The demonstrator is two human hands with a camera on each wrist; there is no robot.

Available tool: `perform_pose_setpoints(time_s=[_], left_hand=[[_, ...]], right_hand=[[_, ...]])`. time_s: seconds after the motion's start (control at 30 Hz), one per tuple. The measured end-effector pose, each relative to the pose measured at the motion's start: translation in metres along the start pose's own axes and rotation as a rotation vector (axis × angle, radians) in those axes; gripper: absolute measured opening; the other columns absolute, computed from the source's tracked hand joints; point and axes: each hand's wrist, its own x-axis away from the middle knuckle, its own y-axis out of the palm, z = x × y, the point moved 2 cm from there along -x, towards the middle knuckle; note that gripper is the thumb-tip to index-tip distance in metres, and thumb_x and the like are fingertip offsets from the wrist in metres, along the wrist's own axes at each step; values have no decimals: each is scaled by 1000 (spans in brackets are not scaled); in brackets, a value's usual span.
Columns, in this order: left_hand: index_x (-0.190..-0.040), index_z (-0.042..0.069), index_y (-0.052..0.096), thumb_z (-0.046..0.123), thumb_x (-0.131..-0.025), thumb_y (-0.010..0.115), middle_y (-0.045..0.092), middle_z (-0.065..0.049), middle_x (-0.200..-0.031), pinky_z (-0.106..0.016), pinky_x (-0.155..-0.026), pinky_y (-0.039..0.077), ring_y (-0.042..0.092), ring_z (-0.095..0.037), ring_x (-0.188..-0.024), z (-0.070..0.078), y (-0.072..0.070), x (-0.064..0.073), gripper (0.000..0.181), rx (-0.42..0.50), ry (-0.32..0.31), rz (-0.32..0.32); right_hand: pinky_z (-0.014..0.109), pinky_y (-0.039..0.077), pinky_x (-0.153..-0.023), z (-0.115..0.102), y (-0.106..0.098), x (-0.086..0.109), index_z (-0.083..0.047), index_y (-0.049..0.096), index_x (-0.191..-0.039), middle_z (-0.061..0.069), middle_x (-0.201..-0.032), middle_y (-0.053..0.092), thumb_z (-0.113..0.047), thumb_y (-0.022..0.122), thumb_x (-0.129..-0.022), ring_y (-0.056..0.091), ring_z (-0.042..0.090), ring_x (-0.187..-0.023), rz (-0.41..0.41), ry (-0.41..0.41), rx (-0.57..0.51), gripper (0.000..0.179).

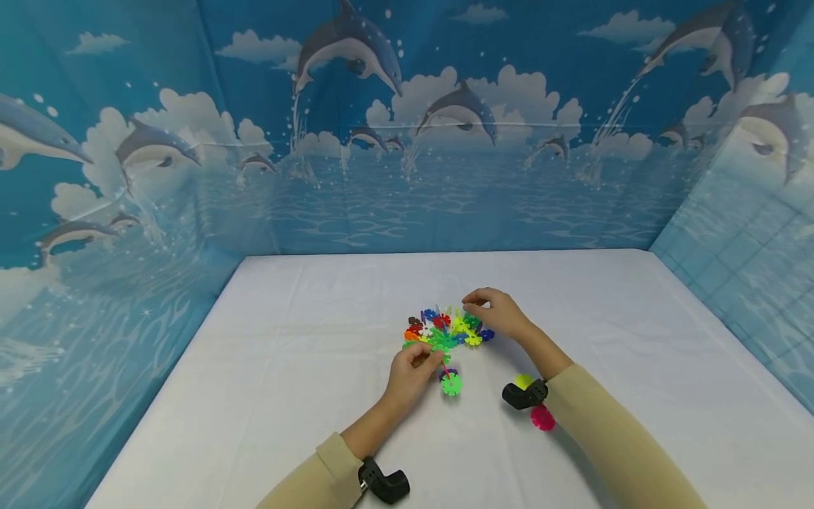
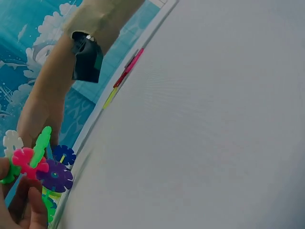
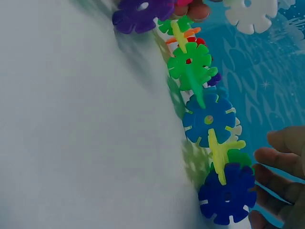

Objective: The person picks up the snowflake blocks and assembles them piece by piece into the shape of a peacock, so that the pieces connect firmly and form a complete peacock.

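Note:
An assembly of interlocking plastic snowflake discs (image 1: 441,339) in many colours lies mid-table, slotted together in a curved chain. My left hand (image 1: 410,371) is at its near end and pinches a pink disc (image 2: 29,163) between thumb and fingers. Joined to that pink disc are a bright green disc (image 2: 42,143) and a purple disc (image 2: 55,175). My right hand (image 1: 499,312) is at the far right end, its fingers loosely bent. In the right wrist view, its fingertips are right at the edge of a green disc, beside a dark blue disc (image 3: 228,194).
A loose yellow disc (image 1: 523,381) and a pink-red disc (image 1: 543,418) lie by the right forearm, partly under the black wrist camera (image 1: 525,394). White cloth covers the table (image 1: 305,353). Dolphin-printed curtains (image 1: 445,198) stand behind and at the sides.

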Motion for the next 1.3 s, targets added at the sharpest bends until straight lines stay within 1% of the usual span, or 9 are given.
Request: perform_pose_setpoints(time_s=[0.17,0.3,0.4,0.6,0.87,1.07,1.13,1.23,1.3], left_hand=[[-96,-13,62,4,-96,60,64,-9,-84,-26,-69,54,56,-11,-72,2,2,1,18,7,-29,-21],[-96,-15,61,2,-96,59,64,-17,-85,-25,-70,54,57,-13,-73,18,3,6,18,12,-33,-19],[-94,-16,60,1,-96,58,63,-18,-84,-24,-70,53,58,-14,-73,29,3,9,17,21,-25,-6],[-95,-16,59,0,-95,58,62,-9,-85,-24,-74,53,58,-14,-78,30,4,9,16,20,-33,15],[-92,-12,61,2,-95,59,58,-3,-78,-19,-69,47,53,-7,-72,30,2,7,14,-74,-30,69],[-90,-11,61,2,-96,58,58,-5,-79,-22,-71,45,50,-8,-74,36,0,8,15,-126,-30,104],[-90,-10,62,3,-96,58,59,-7,-81,-24,-73,44,50,-9,-77,38,0,7,15,-153,-35,117],[-90,-10,61,3,-96,57,61,-10,-84,-26,-75,45,51,-12,-79,34,-2,6,15,-171,-45,121],[-90,-8,61,5,-97,56,60,-8,-84,-26,-74,44,50,-12,-79,25,-2,3,16,-178,-55,119]], right_hand=[[50,47,-90,1,8,-21,1,63,-121,17,-117,63,-33,51,-102,58,33,-107,-153,82,31,41],[50,46,-91,0,11,-30,1,62,-123,18,-117,62,-40,47,-102,57,32,-107,-221,128,30,49],[49,47,-90,0,12,-34,1,62,-123,17,-114,62,-43,44,-103,58,31,-104,-251,136,34,51],[50,44,-90,2,15,-36,1,63,-123,16,-109,63,-47,39,-103,58,28,-96,-318,154,25,57],[58,36,-102,2,13,-28,7,56,-131,23,-128,56,-51,38,-102,53,36,-117,-319,250,-12,67],[41,44,-81,3,10,-20,3,61,-125,12,-92,59,-49,39,-103,52,22,-77,-276,275,-160,61],[38,47,-81,2,10,-17,6,59,-125,16,-98,61,-49,39,-103,56,21,-81,-277,271,-242,62],[40,51,-89,3,11,-12,9,54,-126,20,-123,58,-49,41,-102,60,23,-99,-278,285,-396,64],[39,51,-89,3,12,-8,8,55,-121,18,-117,59,-49,41,-102,61,22,-98,-277,308,-517,61]])
